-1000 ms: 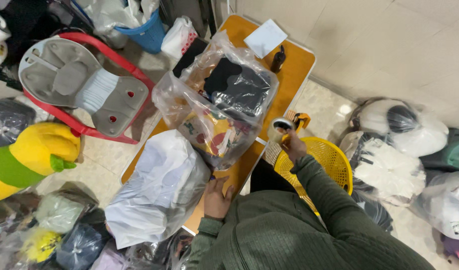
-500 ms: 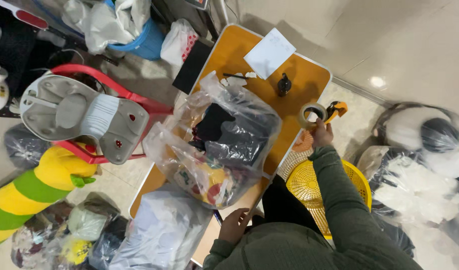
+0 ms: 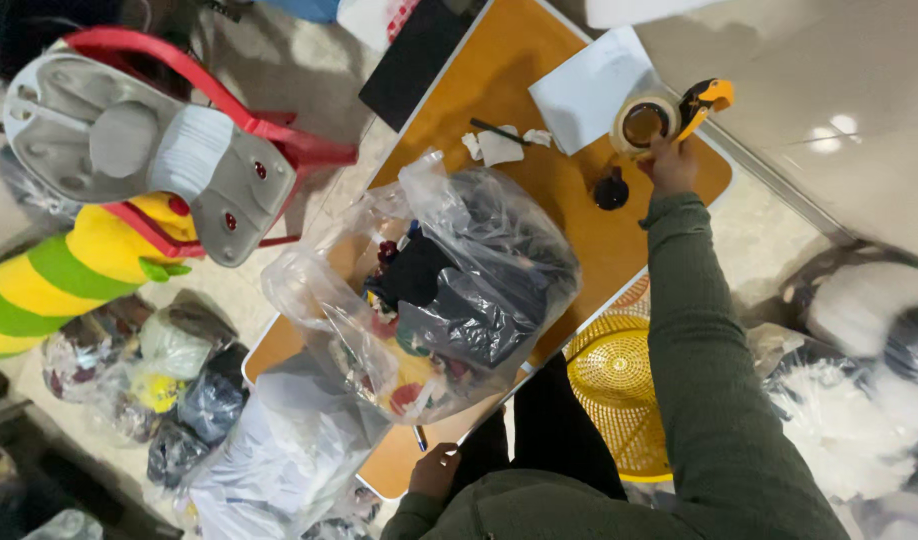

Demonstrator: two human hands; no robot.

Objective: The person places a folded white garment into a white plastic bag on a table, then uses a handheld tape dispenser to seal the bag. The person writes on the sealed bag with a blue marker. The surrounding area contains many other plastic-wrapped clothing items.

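Reaching far across the orange desk (image 3: 539, 60), right hand (image 3: 669, 165) has its fingers clenched on a tape dispenser (image 3: 669, 110) with a yellow-and-black handle and a tape roll, held over the far right corner just beside a white paper sheet (image 3: 589, 85). Small black object (image 3: 610, 190) sits on the desk just below the dispenser, kind unclear. Left hand (image 3: 436, 470) rests at the near desk edge, fingers curled, possibly touching a pen (image 3: 420, 437); can't tell if it grips anything. Big clear plastic bag (image 3: 449, 290) stuffed with dark and coloured items fills the desk middle. Yellow plastic basket (image 3: 614, 385) sits on the floor right of the desk. Grey-and-red toy (image 3: 149, 150) and striped green-yellow plush (image 3: 59, 270) lie to the left.
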